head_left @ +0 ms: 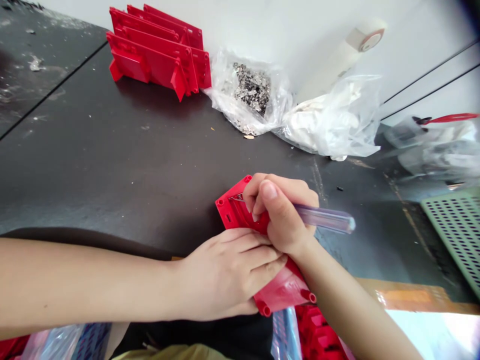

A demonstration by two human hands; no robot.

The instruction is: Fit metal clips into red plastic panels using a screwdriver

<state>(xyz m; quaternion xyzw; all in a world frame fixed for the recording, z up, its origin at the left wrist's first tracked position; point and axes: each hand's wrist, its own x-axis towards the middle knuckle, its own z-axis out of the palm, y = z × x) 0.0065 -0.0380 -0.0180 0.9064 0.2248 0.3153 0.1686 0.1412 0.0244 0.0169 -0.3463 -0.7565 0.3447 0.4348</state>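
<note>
Right grip [281, 215] clenches a purple pen [324, 217] at the red panel [240, 212] clasped in the left grip [228, 275]; slick plastic could skid the pen.

A dark table [112, 165] carries the things. Its top is worn, with pale spots, and a thin black seam [56, 90] runs across it. Near the back, a row of red plastic panels [157, 55] stands on the edges, close together. Just beside them lies a clear plastic bag of small grey metal pieces [251, 90], and another clear bag with white stuff [330, 120] touches this bag. At the right edge lies a green tray with many holes [457, 235].
</note>
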